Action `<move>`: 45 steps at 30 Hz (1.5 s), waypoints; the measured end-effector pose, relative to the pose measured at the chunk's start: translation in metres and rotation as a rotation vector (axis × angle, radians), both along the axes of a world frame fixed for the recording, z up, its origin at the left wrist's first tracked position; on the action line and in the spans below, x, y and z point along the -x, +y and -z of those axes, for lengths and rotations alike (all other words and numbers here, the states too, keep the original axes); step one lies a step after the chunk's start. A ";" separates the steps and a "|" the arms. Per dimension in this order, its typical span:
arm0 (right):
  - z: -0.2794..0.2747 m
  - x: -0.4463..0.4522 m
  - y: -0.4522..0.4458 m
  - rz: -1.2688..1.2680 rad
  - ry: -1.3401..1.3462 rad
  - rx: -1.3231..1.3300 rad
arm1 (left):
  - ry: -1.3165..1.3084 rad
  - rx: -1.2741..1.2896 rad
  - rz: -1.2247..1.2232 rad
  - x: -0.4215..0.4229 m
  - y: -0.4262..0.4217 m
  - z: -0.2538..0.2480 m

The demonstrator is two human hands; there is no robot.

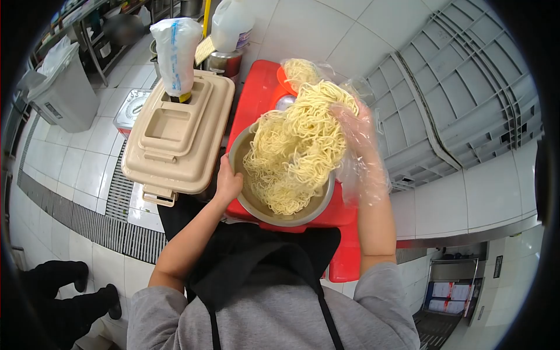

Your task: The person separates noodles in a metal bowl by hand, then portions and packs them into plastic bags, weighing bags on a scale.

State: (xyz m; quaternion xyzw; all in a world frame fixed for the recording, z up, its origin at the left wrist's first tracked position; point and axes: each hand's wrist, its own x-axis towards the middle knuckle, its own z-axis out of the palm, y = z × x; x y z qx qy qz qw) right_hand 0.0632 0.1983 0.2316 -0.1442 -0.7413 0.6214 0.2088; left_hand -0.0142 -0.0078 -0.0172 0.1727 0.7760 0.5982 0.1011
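A steel bowl (242, 195) sits in front of me on a red stool (256, 79), partly filled with yellow noodles (280, 195). My left hand (228, 178) is closed on the bowl's left rim, thumb toward the inside. Covered by a clear plastic glove, my right hand (357, 125) grips a big clump of noodles (321, 111) raised over the bowl's right side. Strands hang from the clump down toward the noodles below. Behind the bowl, an orange-red container (286, 79) stands beside a plastic bag of noodles (301, 74).
At left is a beige lidded bin (137, 157), with a bag-covered bottle (175, 58) on its lid. A large clear jug (232, 26) stands behind. Grey plastic crates (408, 116) line the right. Another person's legs (64, 291) show at lower left, near a grey trash can (67, 90).
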 end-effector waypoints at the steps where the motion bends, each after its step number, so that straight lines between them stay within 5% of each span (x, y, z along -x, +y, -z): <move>1: -0.005 -0.005 -0.007 0.009 -0.037 0.049 | -0.008 0.002 0.002 0.000 0.000 -0.002; 3: -0.016 -0.022 -0.027 0.027 -0.110 0.151 | 0.005 0.009 0.007 0.000 -0.001 -0.001; 6: 0.085 -0.027 0.026 0.052 -0.160 -0.065 | 0.032 0.023 0.002 0.002 0.000 0.002; 11: 0.196 -0.047 0.054 -0.097 -0.553 -0.843 | -0.020 0.003 0.025 -0.004 0.002 -0.006; 14: 0.120 -0.029 0.017 -0.219 -0.586 -1.101 | 0.067 -0.011 0.039 -0.011 0.003 -0.003; 17: 0.115 -0.005 0.002 -0.402 -0.116 -0.946 | 0.060 0.004 0.044 -0.014 0.004 0.005; 21: 0.154 0.025 -0.060 -0.197 -0.463 -1.281 | 0.031 0.034 0.018 -0.022 0.004 0.001; 26: 0.194 0.032 -0.055 -0.214 -0.340 -1.041 | 0.031 0.013 -0.002 -0.034 0.001 -0.001; 30: 0.160 0.036 -0.032 -0.127 -0.178 -0.690 | 0.021 -0.018 0.018 -0.028 -0.001 -0.003; 36: 0.088 0.014 -0.014 0.063 -0.334 -0.499 | 0.028 -0.048 0.007 -0.024 0.001 0.006; 39: 0.141 -0.002 0.018 0.084 -0.207 -0.285 | 0.004 -0.080 0.005 -0.021 0.002 0.013; 42: 0.170 -0.022 0.017 0.066 -0.480 -1.169 | 0.012 -0.105 0.039 -0.020 0.009 0.018; 45: 0.173 -0.026 0.017 0.058 -0.411 -1.057 | -0.056 -0.122 0.060 -0.027 0.016 0.013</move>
